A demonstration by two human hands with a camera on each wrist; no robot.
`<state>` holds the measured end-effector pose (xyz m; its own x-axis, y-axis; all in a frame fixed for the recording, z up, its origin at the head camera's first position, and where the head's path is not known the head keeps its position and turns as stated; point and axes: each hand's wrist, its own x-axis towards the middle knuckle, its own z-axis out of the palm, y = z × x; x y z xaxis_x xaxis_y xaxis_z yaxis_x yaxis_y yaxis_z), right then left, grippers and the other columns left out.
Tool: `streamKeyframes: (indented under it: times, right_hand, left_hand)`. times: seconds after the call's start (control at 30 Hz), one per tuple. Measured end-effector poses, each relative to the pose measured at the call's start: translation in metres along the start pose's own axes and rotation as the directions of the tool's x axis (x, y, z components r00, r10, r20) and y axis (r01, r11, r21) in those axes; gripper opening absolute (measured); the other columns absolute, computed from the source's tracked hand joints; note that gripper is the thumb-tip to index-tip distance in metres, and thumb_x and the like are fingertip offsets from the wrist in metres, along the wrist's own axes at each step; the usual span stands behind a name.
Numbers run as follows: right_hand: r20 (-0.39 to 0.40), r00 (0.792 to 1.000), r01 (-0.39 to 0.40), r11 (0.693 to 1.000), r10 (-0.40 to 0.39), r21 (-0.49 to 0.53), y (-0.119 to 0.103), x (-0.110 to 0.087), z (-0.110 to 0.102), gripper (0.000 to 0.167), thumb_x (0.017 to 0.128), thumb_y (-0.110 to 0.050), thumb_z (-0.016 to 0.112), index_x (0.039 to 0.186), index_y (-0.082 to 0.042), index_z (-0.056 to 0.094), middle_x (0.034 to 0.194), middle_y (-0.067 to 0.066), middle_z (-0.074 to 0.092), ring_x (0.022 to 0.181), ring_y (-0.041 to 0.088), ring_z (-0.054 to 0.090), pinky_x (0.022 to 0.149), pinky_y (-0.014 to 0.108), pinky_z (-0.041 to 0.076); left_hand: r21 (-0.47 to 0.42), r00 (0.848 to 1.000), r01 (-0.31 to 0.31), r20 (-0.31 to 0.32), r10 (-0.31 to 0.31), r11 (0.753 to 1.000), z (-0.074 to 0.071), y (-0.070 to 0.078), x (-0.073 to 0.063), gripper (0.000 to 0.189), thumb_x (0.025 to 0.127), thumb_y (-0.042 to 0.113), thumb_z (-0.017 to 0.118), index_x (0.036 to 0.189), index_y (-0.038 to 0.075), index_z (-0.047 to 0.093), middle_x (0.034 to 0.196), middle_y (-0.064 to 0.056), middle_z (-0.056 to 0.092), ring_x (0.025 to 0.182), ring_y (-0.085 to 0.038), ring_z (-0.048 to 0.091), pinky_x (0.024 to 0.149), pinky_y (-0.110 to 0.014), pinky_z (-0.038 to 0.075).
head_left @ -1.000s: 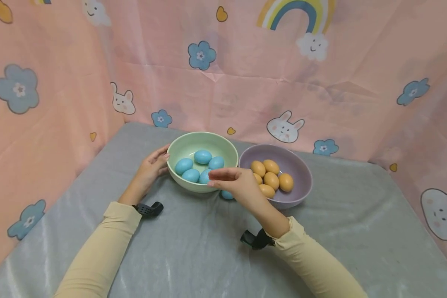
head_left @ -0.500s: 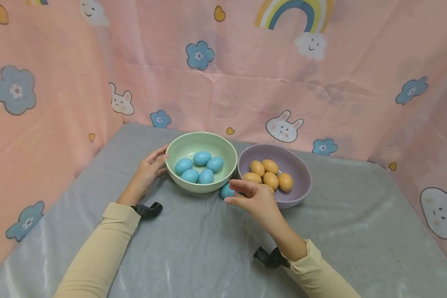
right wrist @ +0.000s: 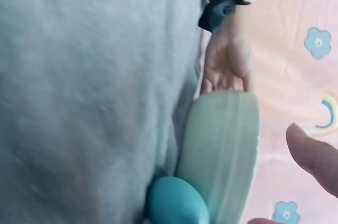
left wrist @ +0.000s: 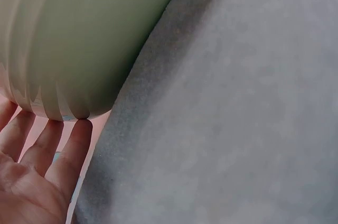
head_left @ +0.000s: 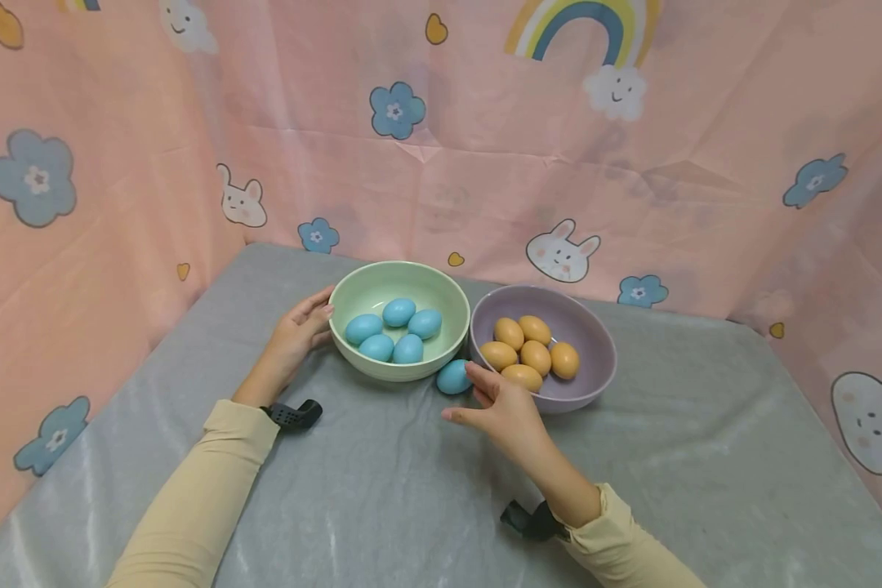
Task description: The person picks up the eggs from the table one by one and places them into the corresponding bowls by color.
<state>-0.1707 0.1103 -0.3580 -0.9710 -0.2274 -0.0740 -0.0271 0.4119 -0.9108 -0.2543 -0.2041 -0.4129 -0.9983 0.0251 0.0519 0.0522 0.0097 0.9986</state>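
Note:
Several blue eggs lie inside a pale green bowl. My left hand rests its fingertips against the bowl's left side; in the left wrist view the fingers look fairly straight along the green wall. On the cloth, between the green bowl and a purple bowl, sits one more blue egg. My right hand is just right of that egg, thumb and fingers spread apart, holding nothing. Whether a fingertip touches the egg I cannot tell. The right wrist view shows this blue egg against the green bowl.
Several tan eggs lie in the purple bowl, which stands close beside the green one. Grey cloth covers the table. A pink printed curtain hangs behind and at both sides.
My right hand has drawn back from over the green bowl, moving right and down to the blue egg on the cloth, its fingers spreading. The left hand stays at the bowl.

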Motion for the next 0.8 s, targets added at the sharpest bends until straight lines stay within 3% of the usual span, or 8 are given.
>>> streamKeyframes:
  times: [0.4, 0.8]
  right_hand:
    - [0.013, 1.0, -0.027, 0.997, 0.028, -0.073, 0.007, -0.006, 0.002, 0.081, 0.082, -0.014, 0.082, 0.147, 0.009, 0.039, 0.151, 0.025, 0.043, 0.14, 0.036, 0.043, 0.112, 0.045, 0.044]
    - [0.084, 0.989, -0.124, 0.99, 0.118, 0.065, 0.022, 0.001, 0.001, 0.085, 0.087, -0.011, 0.076, 0.149, 0.015, 0.026, 0.156, 0.031, 0.031, 0.145, 0.04, 0.033, 0.119, 0.05, 0.035]
  left_hand:
    - [-0.001, 1.0, 0.008, -0.009, -0.008, 1.0, 0.0, 0.0, 0.001, 0.056, 0.105, 0.031, 0.05, 0.155, 0.012, 0.035, 0.16, -0.009, 0.038, 0.128, -0.012, 0.054, 0.093, -0.013, 0.054]
    - [0.012, 1.0, 0.013, -0.016, -0.013, 1.0, 0.0, -0.001, 0.001, 0.056, 0.104, 0.033, 0.052, 0.155, 0.014, 0.036, 0.159, -0.007, 0.039, 0.127, -0.011, 0.055, 0.093, -0.014, 0.055]
